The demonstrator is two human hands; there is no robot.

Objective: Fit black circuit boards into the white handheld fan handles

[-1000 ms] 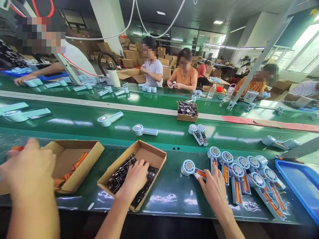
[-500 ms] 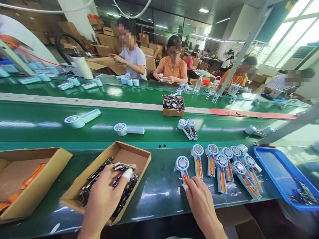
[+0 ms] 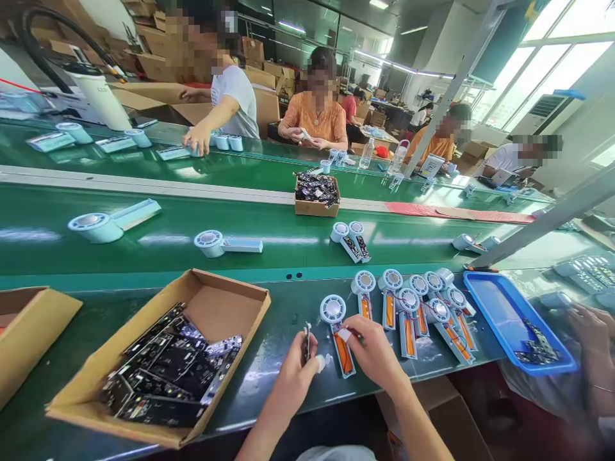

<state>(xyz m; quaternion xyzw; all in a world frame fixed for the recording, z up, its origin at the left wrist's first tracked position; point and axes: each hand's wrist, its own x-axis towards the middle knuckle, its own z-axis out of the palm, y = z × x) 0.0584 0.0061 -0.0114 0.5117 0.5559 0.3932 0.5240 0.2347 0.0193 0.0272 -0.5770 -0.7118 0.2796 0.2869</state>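
My left hand [image 3: 295, 368] pinches a small black circuit board [image 3: 307, 344], held on edge above the bench; a white cover sits on the thumb. My right hand [image 3: 372, 349] has its thumb and finger drawn together over the handle of a light-blue handheld fan [image 3: 333, 309]. White shows at those fingertips, and whether they grip a wire or the handle is hidden. This fan lies face up, its handle open with an orange strip [image 3: 343, 355] inside. Left of my hands, a cardboard box [image 3: 230, 294] holds many circuit boards [image 3: 168, 371].
Several open fans [image 3: 408, 301] with orange strips lie to the right, beside a blue tray [image 3: 494, 307] with boards. More fans [image 3: 209, 243] rest on the green belt [image 3: 288, 256]. A small box of boards [image 3: 317, 208] stands mid-line. Co-workers sit opposite; another person's hands [image 3: 593, 333] show at right.
My left hand has come out of the cardboard box with a circuit board and moved right, beside the fan. My right hand stays at the fan's handle. A co-worker opposite has reached onto the line.
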